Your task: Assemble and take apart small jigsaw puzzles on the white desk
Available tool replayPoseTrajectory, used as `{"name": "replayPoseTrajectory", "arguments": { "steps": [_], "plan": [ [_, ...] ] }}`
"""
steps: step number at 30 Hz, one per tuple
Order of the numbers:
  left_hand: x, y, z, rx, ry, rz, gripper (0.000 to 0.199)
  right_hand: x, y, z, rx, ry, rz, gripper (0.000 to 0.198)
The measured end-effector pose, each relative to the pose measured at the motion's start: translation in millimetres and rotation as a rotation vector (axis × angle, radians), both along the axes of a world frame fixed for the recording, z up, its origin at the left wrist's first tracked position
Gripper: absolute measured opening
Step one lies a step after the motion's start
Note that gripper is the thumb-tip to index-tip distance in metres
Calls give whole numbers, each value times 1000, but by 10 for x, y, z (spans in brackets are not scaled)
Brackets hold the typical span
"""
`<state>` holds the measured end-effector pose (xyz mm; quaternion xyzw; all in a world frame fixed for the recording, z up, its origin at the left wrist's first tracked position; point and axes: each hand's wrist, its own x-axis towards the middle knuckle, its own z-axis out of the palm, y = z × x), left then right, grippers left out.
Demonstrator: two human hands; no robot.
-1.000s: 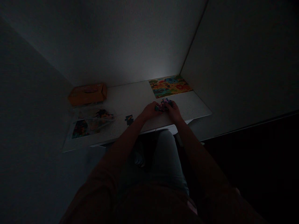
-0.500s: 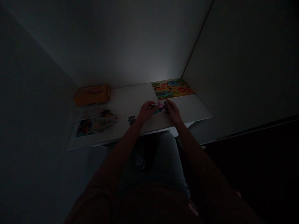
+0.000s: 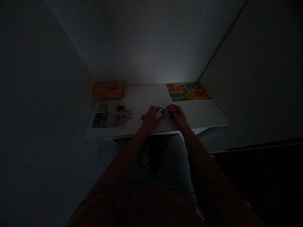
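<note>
Several dark green and purple jigsaw pieces point(image 3: 166, 111) are bunched in my right hand point(image 3: 179, 116), whose fingers are closed on them just above the white table. My left hand point(image 3: 150, 119) is at their left side, thumb and fingers apart with a gap between them; nothing shows in its grasp. Another blue-green jigsaw piece point(image 3: 143, 117) lies on the table, mostly hidden behind my left hand. The dim light hides how the held pieces fit together.
An orange box point(image 3: 109, 90) stands at the table's back left. In front of it lie a clear plastic bag point(image 3: 119, 115) with jigsaw pieces and a printed picture sheet point(image 3: 100, 120). A colourful animal picture point(image 3: 188, 91) lies at the back right, near the walls.
My left hand has come away from the pieces and its fingers have spread. The held pieces now show more green than purple. The whole view has shifted, with the table further right.
</note>
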<state>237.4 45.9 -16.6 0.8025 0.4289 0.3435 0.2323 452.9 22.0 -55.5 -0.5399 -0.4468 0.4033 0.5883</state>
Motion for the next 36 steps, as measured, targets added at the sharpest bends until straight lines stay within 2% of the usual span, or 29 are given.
{"name": "replayPoseTrajectory", "arguments": {
  "steps": [2,4,7,9,12,16,23,28,30,32,34,36],
  "plan": [
    [-262,-188,-19,98,239,-8,55,19,9,-33,-4,6,-29,86],
    [-515,-390,-59,109,405,34,73,49,4,-56,-5,25,-51,84],
    [-810,-635,-143,104,504,39,82,79,-13,-71,5,67,-64,83],
    [-951,-730,-197,124,516,-14,78,83,-22,-78,3,72,-63,84],
    [-1121,-773,-261,163,517,-116,63,79,-31,-97,5,41,-49,82],
    [-1289,-721,-315,219,463,-200,61,70,-52,-110,26,-30,-38,78],
    [-1369,-697,-460,321,385,-222,52,66,-72,-82,34,-111,-25,83],
    [-1427,-744,-555,489,280,-213,43,79,-50,-130,69,-134,4,80],
    [-1442,-752,-492,543,246,-189,40,76,-44,-139,58,-135,11,80],
    [-1446,-753,-327,550,234,-150,38,69,-47,-131,46,-137,12,82],
    [-1452,-734,-48,531,225,-118,35,62,-58,-112,43,-138,9,83],
    [-1477,-671,329,544,198,-56,28,57,-71,-89,47,-133,12,83]
  ]
}}
